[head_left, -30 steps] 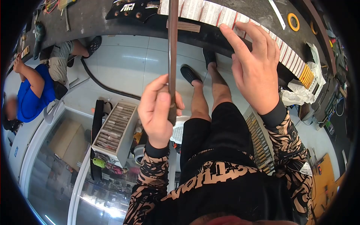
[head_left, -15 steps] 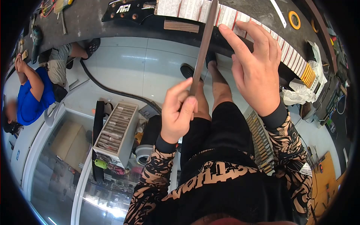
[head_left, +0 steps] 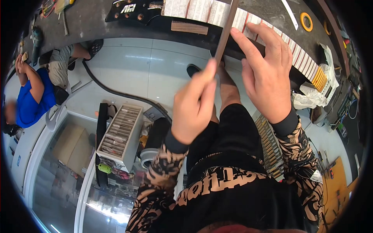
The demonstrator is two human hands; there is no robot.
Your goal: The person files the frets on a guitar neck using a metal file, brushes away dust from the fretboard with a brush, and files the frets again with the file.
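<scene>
Long, brown metal-looking bar (head_left: 226, 35) over a white-taped guitar neck (head_left: 198, 11).
Your left hand (head_left: 194, 105) grips the bar; apart from it, your right hand (head_left: 270, 83) spreads beside the neck on the dark surface (head_left: 87, 23). Hold the angle steady, fingertips clear.

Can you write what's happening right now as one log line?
left hand: holding long thin bar | right hand: open, fingertips at guitar neck | bar: slanting over neck | yellow ring: on bench
</scene>
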